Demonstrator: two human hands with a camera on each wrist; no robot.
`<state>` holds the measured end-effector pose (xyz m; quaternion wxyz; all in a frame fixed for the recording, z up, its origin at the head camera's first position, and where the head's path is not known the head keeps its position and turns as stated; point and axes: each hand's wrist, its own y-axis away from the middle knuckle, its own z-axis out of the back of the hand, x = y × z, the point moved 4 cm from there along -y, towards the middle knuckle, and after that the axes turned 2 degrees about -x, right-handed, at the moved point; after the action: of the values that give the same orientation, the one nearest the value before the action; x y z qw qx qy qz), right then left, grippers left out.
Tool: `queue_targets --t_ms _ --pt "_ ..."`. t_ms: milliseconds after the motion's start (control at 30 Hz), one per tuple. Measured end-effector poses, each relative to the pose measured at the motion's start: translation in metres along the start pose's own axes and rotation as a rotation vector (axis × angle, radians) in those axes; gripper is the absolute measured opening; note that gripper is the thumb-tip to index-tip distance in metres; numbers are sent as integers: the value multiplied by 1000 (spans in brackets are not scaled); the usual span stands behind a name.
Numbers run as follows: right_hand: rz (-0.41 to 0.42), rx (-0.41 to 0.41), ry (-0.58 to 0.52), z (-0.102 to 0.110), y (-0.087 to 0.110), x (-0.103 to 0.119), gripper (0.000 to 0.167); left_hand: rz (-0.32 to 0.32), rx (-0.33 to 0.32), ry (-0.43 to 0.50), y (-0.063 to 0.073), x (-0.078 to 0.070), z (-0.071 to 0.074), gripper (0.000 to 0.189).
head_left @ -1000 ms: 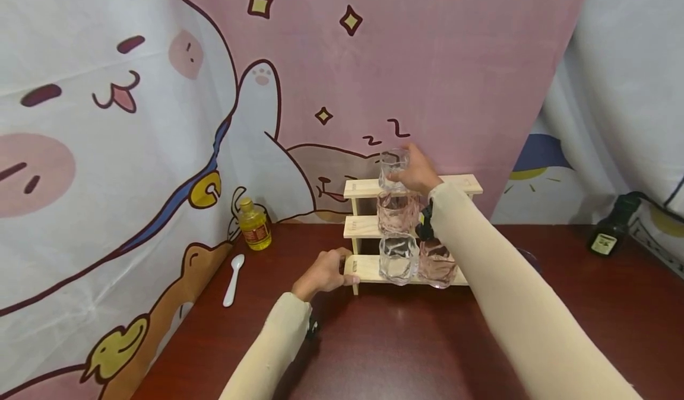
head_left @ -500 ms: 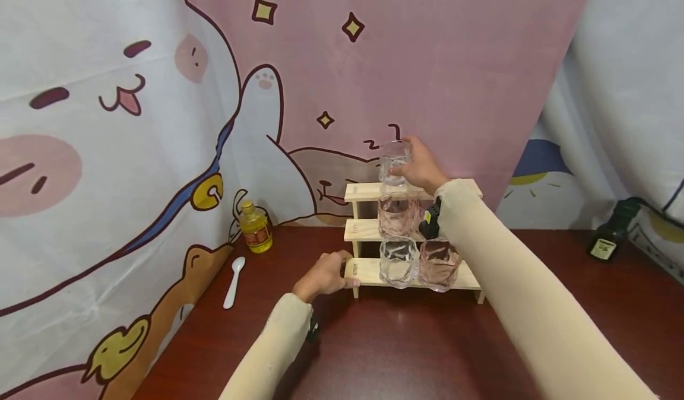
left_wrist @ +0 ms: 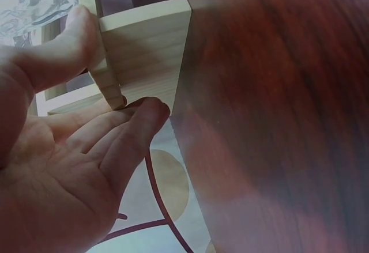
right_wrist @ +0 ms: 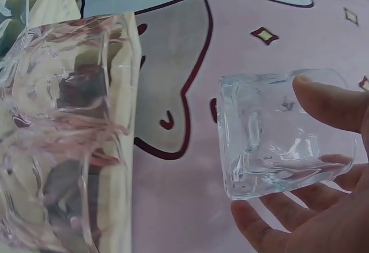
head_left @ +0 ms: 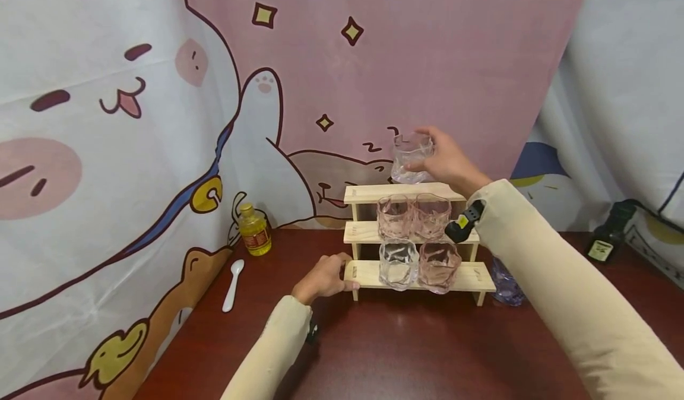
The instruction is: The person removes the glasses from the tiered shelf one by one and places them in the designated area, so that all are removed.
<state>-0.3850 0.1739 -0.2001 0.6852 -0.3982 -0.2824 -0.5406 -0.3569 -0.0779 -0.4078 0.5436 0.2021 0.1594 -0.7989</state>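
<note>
Fingers curled about its sides, my right hand (head_left: 451,161) holds a clear tumbler (head_left: 408,154) above the top tier of a three-tier wooden rack (head_left: 369,193). The right wrist view shows the tumbler (right_wrist: 271,132) between thumb and fingers, apart from the rack. My left hand (head_left: 323,278) grips the left end of the bottom board, thumb over its edge and fingers against the wooden end piece (left_wrist: 147,51). Two pink tumblers (head_left: 394,217) sit side by side on the middle tier. On the bottom tier stand a clear tumbler (head_left: 399,264) and a pink one.
Just right of the rack a purple glass (head_left: 506,284) stands on the dark red table (head_left: 406,352). To the left are a yellow oil bottle (head_left: 255,231) and a white spoon (head_left: 233,285). A dark green bottle (head_left: 609,234) stands far right; a printed curtain (head_left: 454,50) hangs behind.
My right hand has raised the clear tumbler off the top tier and carried it a little to the right. The left hand keeps its grip on the rack.
</note>
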Motion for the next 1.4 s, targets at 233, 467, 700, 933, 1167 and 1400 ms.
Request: queue_targets --t_ms 233,467,700,933,1167,1400 --pt "18 21 34 18 24 2 91 -11 6 -19 -1 0 -1 63" --pt "28 18 84 33 45 -11 90 -14 15 -22 0 1 0 59" --pt "31 1 94 44 62 -26 90 -18 55 -42 1 0 0 58" --pt "36 -21 110 52 70 -38 90 -30 57 -53 -1 -1 3 57" --pt "42 -59 140 59 79 -48 89 -40 53 -65 -1 -1 3 57" --pt "4 -55 158 62 87 -63 93 -53 36 -72 0 0 2 56"
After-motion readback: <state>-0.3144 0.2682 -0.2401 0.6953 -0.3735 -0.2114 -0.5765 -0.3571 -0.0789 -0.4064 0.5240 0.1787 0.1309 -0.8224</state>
